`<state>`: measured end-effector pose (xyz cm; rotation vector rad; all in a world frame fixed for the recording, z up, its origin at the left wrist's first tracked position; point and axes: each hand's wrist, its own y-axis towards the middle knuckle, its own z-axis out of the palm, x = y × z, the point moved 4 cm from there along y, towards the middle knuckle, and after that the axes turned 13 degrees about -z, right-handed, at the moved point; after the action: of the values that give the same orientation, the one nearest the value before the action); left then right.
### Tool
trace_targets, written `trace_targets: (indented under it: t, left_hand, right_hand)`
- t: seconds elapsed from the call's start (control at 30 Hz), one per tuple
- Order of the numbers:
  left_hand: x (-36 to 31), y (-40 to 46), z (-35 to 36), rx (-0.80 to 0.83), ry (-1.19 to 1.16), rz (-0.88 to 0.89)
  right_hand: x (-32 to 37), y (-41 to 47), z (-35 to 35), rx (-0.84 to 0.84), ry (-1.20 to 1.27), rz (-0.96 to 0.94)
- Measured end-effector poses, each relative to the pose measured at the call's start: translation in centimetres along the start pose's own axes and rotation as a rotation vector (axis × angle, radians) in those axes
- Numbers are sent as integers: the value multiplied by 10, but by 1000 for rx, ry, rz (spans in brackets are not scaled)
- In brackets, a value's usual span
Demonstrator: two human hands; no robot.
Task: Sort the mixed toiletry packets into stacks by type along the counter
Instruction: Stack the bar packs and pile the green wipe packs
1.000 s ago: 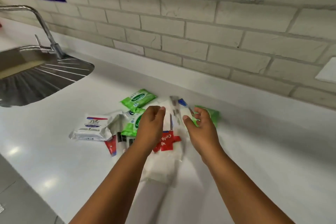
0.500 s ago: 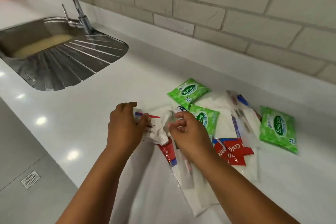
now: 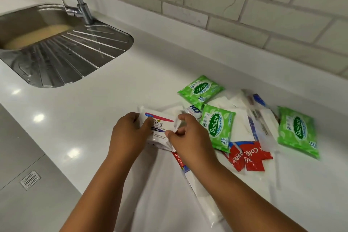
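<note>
Both hands hold a white Dove packet point(image 3: 159, 128) just above the white counter point(image 3: 98, 111). My left hand point(image 3: 130, 133) grips its left end; my right hand point(image 3: 188, 137) pinches its right end. To the right lies a mixed pile: three green Sanicare wipe packets point(image 3: 200, 89) point(image 3: 218, 128) point(image 3: 298, 131), red Colgate sachets point(image 3: 248, 155), clear toothbrush packs point(image 3: 261, 118) and white packets point(image 3: 239, 120). A long clear pack point(image 3: 201, 190) runs under my right forearm.
A steel sink with drainer point(image 3: 75, 56) and tap point(image 3: 79, 0) sits at the back left. A brick-tile wall point(image 3: 226, 5) runs behind the counter. The counter's front edge drops to a grey floor with a drain grate point(image 3: 30, 180) at the left.
Both hands left the clear toothbrush pack, moved left to the Dove packet, took hold of it and drew it out flat. The view swung left and down.
</note>
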<state>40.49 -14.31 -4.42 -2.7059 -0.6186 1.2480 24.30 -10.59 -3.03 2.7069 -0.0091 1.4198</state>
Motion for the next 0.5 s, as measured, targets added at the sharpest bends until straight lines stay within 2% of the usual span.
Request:
trace_targets:
  t: [0.27, 0.5]
  left_hand:
    - [-31, -30, -1, 31, -132, 67]
    - [-85, -96, 53, 156, -303, 147]
  right_hand:
    - [-13, -17, -39, -194, 257, 22]
    - [-63, -54, -122, -487, 513, 115]
